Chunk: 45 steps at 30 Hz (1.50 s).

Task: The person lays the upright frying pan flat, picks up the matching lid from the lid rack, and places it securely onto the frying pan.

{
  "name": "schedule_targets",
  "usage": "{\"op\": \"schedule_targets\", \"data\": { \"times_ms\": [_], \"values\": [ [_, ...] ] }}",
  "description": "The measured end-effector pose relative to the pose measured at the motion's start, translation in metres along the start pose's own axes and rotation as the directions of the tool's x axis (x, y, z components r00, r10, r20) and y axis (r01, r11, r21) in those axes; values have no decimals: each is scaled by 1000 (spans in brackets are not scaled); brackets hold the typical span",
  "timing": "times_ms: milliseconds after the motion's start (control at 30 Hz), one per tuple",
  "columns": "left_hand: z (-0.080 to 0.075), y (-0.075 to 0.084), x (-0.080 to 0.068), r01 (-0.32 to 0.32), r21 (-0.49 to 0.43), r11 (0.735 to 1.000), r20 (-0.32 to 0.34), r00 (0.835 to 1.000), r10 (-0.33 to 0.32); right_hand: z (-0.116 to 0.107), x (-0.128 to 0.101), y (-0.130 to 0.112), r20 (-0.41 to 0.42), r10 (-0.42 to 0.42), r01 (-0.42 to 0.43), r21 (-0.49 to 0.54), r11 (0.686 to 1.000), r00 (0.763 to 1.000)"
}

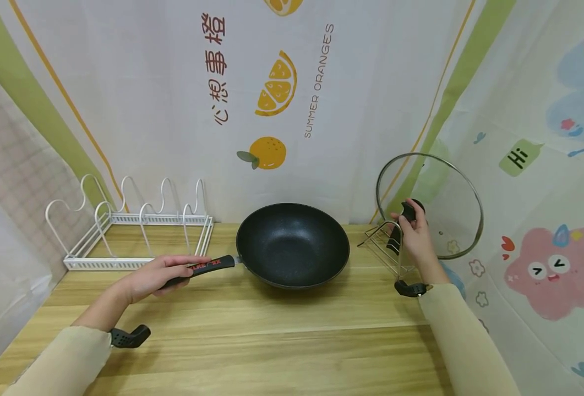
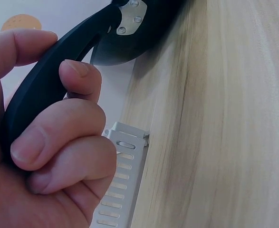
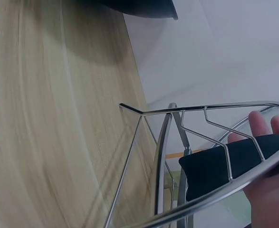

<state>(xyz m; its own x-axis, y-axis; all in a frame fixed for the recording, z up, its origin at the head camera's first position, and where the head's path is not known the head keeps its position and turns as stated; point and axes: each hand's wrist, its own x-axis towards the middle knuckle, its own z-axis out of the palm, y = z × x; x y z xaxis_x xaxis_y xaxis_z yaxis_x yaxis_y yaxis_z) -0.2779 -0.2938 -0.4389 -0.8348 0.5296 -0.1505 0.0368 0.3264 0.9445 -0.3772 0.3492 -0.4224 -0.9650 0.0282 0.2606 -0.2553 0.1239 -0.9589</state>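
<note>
My left hand [image 1: 160,278] grips the black handle [image 1: 214,266] of a dark wok [image 1: 292,247], its fingers curled round the handle in the left wrist view. The wok's inside faces me, and a shadow falls beneath it; whether its base touches the table I cannot tell. At the right, my right hand [image 1: 417,234] holds the black handle [image 3: 215,166] of a clear glass lid [image 1: 452,203] with a metal rim. The lid stands upright beyond a metal wire stand [image 3: 162,156], whose bars partly cover that hand in the right wrist view.
A white pot rack [image 1: 108,264] with several looped wire dividers stands at the back left. Under everything lies the wooden table [image 1: 272,352]. Printed cloths hang behind it [image 1: 163,110] and along the right side.
</note>
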Motion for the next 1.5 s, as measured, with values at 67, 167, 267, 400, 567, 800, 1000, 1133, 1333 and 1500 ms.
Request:
{"op": "schedule_targets", "data": {
  "times_ms": [67,167,267,400,567,800,1000,1133,1333,1500],
  "values": [
    [-1,0,0,1,-2,1000,-1,1000,-1,0,1,1,-2,-15,15,29,999,1000],
    [-1,0,0,3,-9,1000,1,1000,-3,0,2,3,-1,-40,40,73,997,999],
    [-1,0,0,6,-16,1000,3,1000,-5,1,3,4,-17,-67,69,109,992,998],
    [-1,-1,1,6,-17,1000,4,1000,-6,3,5,6,-53,-93,98,111,989,994],
    [-1,-1,1,1,-3,1000,-2,1000,-1,7,8,8,-108,-130,137,65,988,986],
    [0,1,1,10,-8,1000,-3,1000,-10,9,8,8,-147,-160,175,95,980,976],
    [0,1,0,21,-15,1000,-4,1000,-21,11,9,7,-186,-179,200,99,975,966],
    [0,0,0,20,-17,1000,-6,1000,-20,13,10,7,-228,-200,229,108,967,953],
    [0,-2,1,7,-30,1000,11,1000,-6,12,12,8,-268,-227,261,101,960,936],
    [0,-1,1,8,-22,1000,6,1000,-8,11,13,9,-303,-236,270,78,960,924]
  ]
}}
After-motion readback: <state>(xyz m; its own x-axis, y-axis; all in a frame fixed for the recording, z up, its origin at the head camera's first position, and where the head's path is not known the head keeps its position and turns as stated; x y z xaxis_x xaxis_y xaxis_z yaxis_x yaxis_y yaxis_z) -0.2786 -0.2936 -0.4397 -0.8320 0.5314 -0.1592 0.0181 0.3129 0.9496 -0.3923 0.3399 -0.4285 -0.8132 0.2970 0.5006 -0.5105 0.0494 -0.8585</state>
